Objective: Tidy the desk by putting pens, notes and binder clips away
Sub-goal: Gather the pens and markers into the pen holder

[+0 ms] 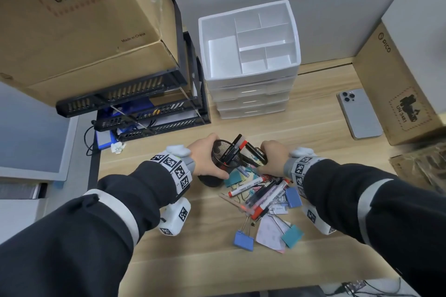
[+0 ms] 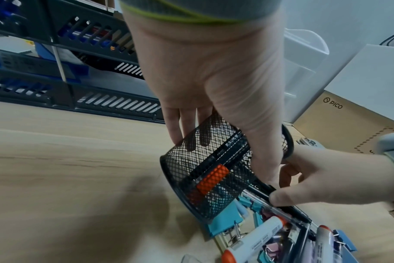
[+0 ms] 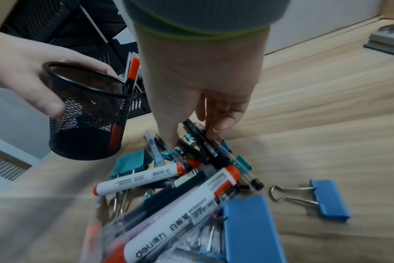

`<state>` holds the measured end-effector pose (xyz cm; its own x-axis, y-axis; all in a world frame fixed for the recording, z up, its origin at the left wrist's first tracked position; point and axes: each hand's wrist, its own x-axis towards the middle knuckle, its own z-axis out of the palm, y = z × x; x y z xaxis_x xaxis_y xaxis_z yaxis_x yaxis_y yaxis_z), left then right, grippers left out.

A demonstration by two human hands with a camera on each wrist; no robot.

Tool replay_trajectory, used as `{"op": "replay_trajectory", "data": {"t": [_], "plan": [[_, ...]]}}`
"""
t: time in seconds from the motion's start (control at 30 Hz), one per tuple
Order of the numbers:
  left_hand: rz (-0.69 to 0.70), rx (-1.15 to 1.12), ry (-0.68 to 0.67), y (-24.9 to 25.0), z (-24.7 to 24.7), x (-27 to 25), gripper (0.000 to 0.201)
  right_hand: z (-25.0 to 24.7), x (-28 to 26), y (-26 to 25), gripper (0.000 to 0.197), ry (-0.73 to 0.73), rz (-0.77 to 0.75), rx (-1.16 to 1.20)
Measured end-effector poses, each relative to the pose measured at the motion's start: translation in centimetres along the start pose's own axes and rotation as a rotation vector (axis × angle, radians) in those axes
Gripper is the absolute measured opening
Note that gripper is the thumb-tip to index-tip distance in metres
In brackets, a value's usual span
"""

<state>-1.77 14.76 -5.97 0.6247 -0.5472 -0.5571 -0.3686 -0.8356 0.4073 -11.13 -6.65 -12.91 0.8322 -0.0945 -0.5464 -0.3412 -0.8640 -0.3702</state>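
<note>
My left hand grips a black mesh pen cup, held tilted just above the desk. Inside the cup are an orange-capped marker and black pens. My right hand reaches into the pile beside the cup. Its thumb and fingers pinch a black pen at the pile's far end. The pile holds white markers with orange caps, several pens, blue binder clips, teal binder clips and paper notes.
A white drawer organizer with open top compartments stands behind the pile. Black stacked paper trays under a cardboard box are at the left. A phone and more boxes lie at the right.
</note>
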Motion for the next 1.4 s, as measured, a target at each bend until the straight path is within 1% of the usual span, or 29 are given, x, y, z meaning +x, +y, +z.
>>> {"op": "replay_trajectory", "data": {"t": [0.13,0.23,0.37,0.5,0.6,0.7,0.77,0.9,1.07,1.13,1.2,1.27,1.3,1.4], "plan": [[-0.007,0.006,-0.006,-0.3,0.2,0.0,0.087,0.0,-0.2,-0.2,0.042,-0.042,0.025,-0.071],[-0.005,0.006,-0.012,-0.5,0.4,0.2,0.087,0.0,-0.2,-0.4,0.043,-0.054,0.043,-0.114],[0.0,-0.003,-0.013,-0.7,0.5,0.3,0.085,0.1,-0.4,-0.6,0.042,-0.085,0.072,-0.109],[-0.004,-0.006,-0.026,-0.9,0.8,0.4,0.086,-0.2,-0.6,-0.6,0.029,-0.097,0.086,-0.137],[-0.005,-0.004,-0.035,-0.9,0.7,0.5,0.086,0.0,-0.2,-0.2,0.023,-0.104,0.091,-0.116],[-0.013,0.014,-0.034,-0.9,0.7,0.5,0.087,-0.2,-0.1,0.0,0.016,-0.103,0.061,-0.096],[-0.024,0.027,-0.031,-0.9,0.7,0.5,0.089,-0.5,-0.2,0.0,0.014,-0.071,0.026,-0.079],[-0.047,0.042,-0.04,-0.6,0.6,0.4,0.089,-1.8,-0.8,-0.1,0.015,-0.046,-0.011,-0.004],[-0.056,0.06,-0.062,-0.1,0.3,0.5,0.091,-3.1,-1.6,0.1,0.022,-0.203,-0.024,0.078],[-0.048,0.058,-0.068,0.3,0.1,0.5,0.09,-3.4,-1.9,0.3,0.025,-0.245,-0.021,0.121],[-0.045,0.055,-0.072,0.5,0.0,0.6,0.09,-3.5,-2.2,0.4,0.021,-0.264,-0.016,0.188],[-0.046,0.06,-0.074,0.6,0.0,0.5,0.09,-3.5,-2.5,0.3,0.017,-0.246,-0.005,0.25],[-0.047,0.064,-0.075,0.6,0.1,0.5,0.09,-3.5,-2.6,0.3,0.018,-0.223,-0.001,0.287],[-0.064,0.089,-0.081,0.5,0.3,0.5,0.089,-3.8,-2.5,-0.3,0.021,-0.111,0.019,0.406]]}}
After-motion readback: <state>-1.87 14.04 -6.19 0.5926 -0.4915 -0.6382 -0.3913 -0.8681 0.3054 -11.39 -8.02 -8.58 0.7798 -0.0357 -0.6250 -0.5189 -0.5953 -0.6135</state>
